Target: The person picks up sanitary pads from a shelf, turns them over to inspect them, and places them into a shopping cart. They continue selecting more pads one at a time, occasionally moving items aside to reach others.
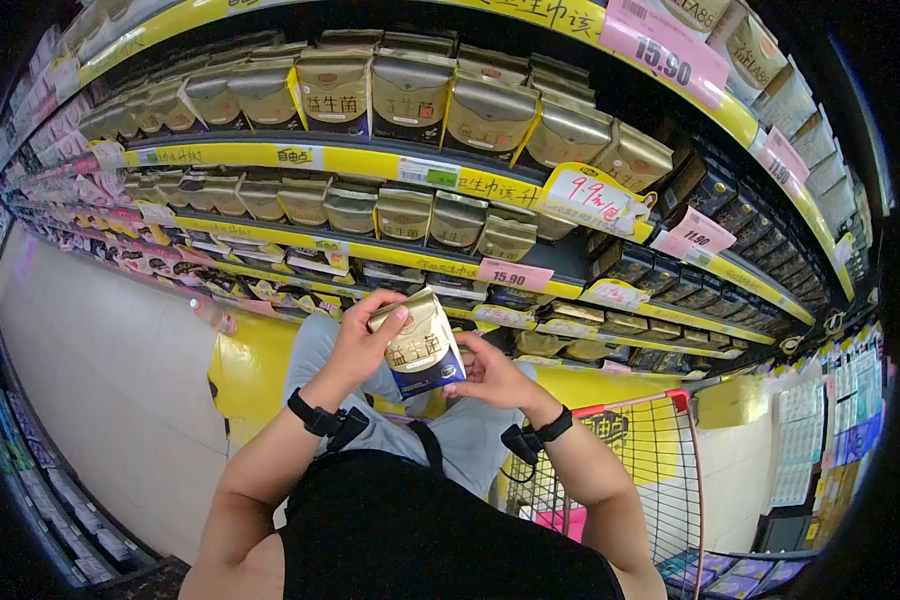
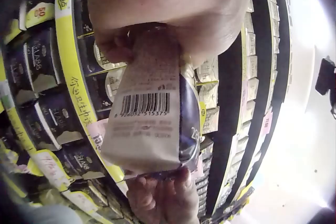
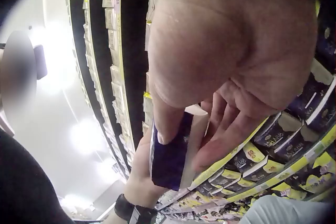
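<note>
A gold, white and dark blue packet of sanitary pads (image 1: 420, 348) is held up in front of the torso, its printed front facing the head camera. My left hand (image 1: 360, 340) grips its upper left part, thumb across the front. At the lower right corner, my right hand (image 1: 496, 374) pinches it between thumb and fingers. A white side panel with a barcode (image 2: 146, 104) faces the left wrist camera. In the right wrist view, the right thumb (image 3: 167, 121) lies on the packet's dark blue side, with fingers round the pale edge.
Shelves of similar gold packets (image 1: 405, 95) run along the front, with yellow edge strips and pink price tags (image 1: 515, 274). A red-handled wire shopping cart (image 1: 642, 480) stands by the right arm. A clear bottle (image 1: 213, 316) is on the floor at left, near a yellow mat (image 1: 255, 365).
</note>
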Motion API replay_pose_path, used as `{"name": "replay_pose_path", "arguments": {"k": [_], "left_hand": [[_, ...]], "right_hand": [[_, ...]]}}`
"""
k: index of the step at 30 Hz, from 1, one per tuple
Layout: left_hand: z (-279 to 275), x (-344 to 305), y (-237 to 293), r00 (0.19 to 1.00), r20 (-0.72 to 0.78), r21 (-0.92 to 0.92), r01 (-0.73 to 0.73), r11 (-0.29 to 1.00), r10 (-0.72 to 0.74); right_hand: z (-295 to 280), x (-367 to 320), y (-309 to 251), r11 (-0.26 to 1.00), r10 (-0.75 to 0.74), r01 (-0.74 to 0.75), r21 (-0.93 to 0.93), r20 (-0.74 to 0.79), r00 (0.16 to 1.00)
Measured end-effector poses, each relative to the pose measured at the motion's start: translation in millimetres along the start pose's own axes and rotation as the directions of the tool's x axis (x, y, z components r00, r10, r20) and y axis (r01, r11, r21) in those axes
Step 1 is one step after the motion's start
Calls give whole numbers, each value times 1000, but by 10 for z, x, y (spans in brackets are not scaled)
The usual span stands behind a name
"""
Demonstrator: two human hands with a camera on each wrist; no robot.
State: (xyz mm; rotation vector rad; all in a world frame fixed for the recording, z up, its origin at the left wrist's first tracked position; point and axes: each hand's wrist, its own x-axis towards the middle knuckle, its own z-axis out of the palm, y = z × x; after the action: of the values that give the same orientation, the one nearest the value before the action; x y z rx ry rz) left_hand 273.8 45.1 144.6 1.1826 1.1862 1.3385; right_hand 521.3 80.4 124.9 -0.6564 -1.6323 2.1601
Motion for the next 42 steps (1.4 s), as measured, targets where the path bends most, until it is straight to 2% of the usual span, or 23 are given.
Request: {"name": "replay_pose_path", "arguments": {"k": [3, 9, 10, 15, 17, 19, 21, 23, 25, 26, 27, 28, 29, 30, 31, 32, 33, 34, 35, 37, 39, 40, 42], "left_hand": [[32, -48, 34, 997, -77, 77, -27, 997, 33], [15, -122, -165, 997, -62, -86, 41, 995, -46], [6, -130, -174, 996, -63, -99, 58, 993, -64], [57, -166, -144, 1000, 23, 121, -17, 992, 14], [138, -210, -69, 995, 100, 139, -37, 990, 23], [187, -238, -92, 982, 187, 245, -79, 966, 33], [234, -277, -243, 981, 189, 81, -49, 996, 32], [272, -305, -292, 978, 186, -210, -57, 976, 98], [258, -322, -132, 981, 167, -299, -49, 953, 102], [223, -302, -136, 982, 161, -288, -45, 957, 95], [179, -286, -169, 984, 158, -275, -39, 961, 85], [131, -274, -206, 985, 156, -261, -32, 965, 75], [73, -267, -259, 987, 151, -266, -11, 964, 53], [10, -261, -327, 989, 146, -273, 8, 962, 33], [-39, -258, -366, 990, 141, -279, 27, 960, 13], [-70, -266, -365, 991, 137, -265, 39, 963, -2], [-91, -282, -353, 991, 133, -252, 50, 966, -17], [-106, -297, -356, 991, 127, -241, 62, 969, -31], [-123, -307, -404, 990, 139, -237, 61, 970, -28], [-136, -325, -506, 987, 161, -229, 62, 971, -25], [-119, -341, -517, 979, 195, -196, 96, 976, -58], [-87, -355, -516, 976, 206, -181, 106, 978, -68], [-39, -371, -572, 967, 247, -202, 118, 972, -66]], "right_hand": [[33, 18, 15, 1000, -21, 21, -1, -33, 999], [-29, 53, 131, 998, 42, -40, -52, 33, 999], [-3, 60, 108, 999, -31, 32, -40, 19, 999], [-91, 91, 132, 935, -243, 236, -265, 7, 970], [-148, 114, 150, 950, -241, 226, -216, -45, 969], [-279, 146, 203, 951, -136, 115, -286, -56, 989], [-354, 32, 115, 931, -175, 166, -325, 0, 984], [-368, -136, -113, 950, -137, 107, -295, -83, 987], [-489, -315, -307, 955, -167, 142, -260, -78, 983], [-537, -425, -437, 964, -212, 188, -189, -115, 970], [-595, -547, -556, 936, -304, 246, -254, -224, 926], [-660, -702, -696, 879, -416, 293, -377, -303, 857], [-794, -863, -705, 888, -425, 252, -385, -477, 769], [-904, -986, -782, 859, -506, 323, -396, -570, 648], [-860, -1111, -1025, 743, -656, 280, -608, -576, 488], [-633, -1187, -1352, 662, -747, 324, -676, -560, 357], [-653, -1279, -1462, 466, -881, 158, -871, -439, 176], [-650, -1348, -1547, 389, -921, 225, -893, -376, 100], [-642, -1375, -1695, 171, -985, 254, -952, -167, 37], [-468, -1477, -2064, -184, -981, -245, -952, 163, 105], [-437, -1509, -2203, -266, -964, -400, -877, 232, 131], [-552, -1440, -2244, -307, -951, -399, -864, 293, 96], [-647, -1345, -2347, -317, -948, -386, -866, 294, 118]]}}
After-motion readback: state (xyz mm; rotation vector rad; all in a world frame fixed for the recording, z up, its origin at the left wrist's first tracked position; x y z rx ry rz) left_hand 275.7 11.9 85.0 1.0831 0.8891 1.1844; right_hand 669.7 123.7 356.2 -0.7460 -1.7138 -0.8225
